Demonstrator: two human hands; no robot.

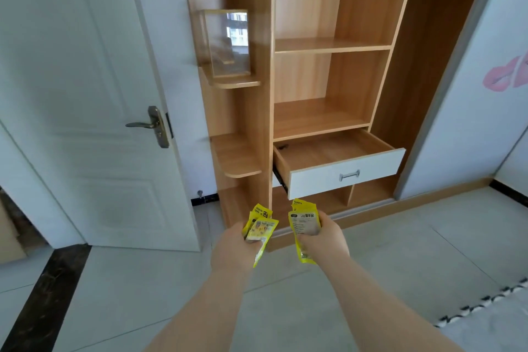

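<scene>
My left hand (233, 248) grips a small bunch of yellow snack packets (261, 227), fanned upward. My right hand (324, 238) grips another bunch of yellow snack packets (304, 223), the front one showing a grey window and printed text. Both hands are held out side by side in front of a wooden wardrobe. Just beyond them an open drawer (343, 174) with a white front and a metal handle is pulled out; its wooden inside looks bare apart from a small dark speck at the back left corner.
The wardrobe has open wooden shelves (328, 46) above the drawer and rounded side shelves (237, 157) on the left; a clear box (228, 43) stands on the upper one. A white door (94, 111) with a lever handle is at left. A sliding panel (471, 111) is at right.
</scene>
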